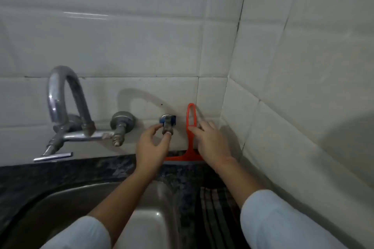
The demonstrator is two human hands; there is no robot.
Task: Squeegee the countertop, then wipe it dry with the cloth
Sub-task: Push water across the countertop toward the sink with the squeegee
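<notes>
- The white tiled wall [141,36] fills the upper half of the frame and turns a corner at right of centre.
- The dark speckled countertop [60,172] runs as a band across the middle left and continues down the lower centre, beside the sink.
- The steel sink [81,198] sits in the lower left, with both forearms reaching over it and the counter.
- Pale sleeves show at the bottom edge, one at lower left [81,234] and one at lower right [283,222].
- A chrome faucet [60,95] with an arched spout is fixed to the wall at middle left.
- The striped cloth [214,208] lies on the countertop at lower right of centre, partly under the right forearm.
- The orange squeegee [190,143] stands upright against the wall near the corner, just right of frame centre. Its blade rests on the back edge of the countertop and its loop handle points up.
- The right hand [210,143] is at the squeegee's handle, with the thumb laid across its front and the fingers fairly straight just to its right. I cannot tell whether they close on it.
- The left hand [150,147] pinches the small tap [167,125], forefinger on top and thumb beneath.
- That small tap, with a blue part, juts from the wall just left of the squeegee.
</notes>
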